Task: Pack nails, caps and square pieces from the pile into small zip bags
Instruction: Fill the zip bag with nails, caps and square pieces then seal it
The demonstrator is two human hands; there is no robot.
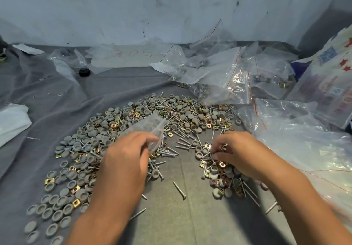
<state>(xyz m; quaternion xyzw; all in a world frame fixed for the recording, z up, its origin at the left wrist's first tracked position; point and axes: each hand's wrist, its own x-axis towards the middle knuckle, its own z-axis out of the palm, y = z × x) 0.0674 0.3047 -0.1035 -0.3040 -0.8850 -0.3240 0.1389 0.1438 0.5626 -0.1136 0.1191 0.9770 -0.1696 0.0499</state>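
1. On the grey cloth (177, 216), seen from the head camera, a curved pile (152, 115) of grey caps, nails and brass square pieces spreads before both hands.
2. The left hand (125, 161) pinches a small clear zip bag (150, 128) above the pile.
3. The right hand (238, 149), fingers curled, picks among pieces at the pile's right edge; what it holds is unclear.
4. Filled and empty bags (224, 73) lie far right.

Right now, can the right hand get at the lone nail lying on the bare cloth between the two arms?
Probably yes: the nail lies alone on open cloth, nothing covering it, just inward of the right hand.
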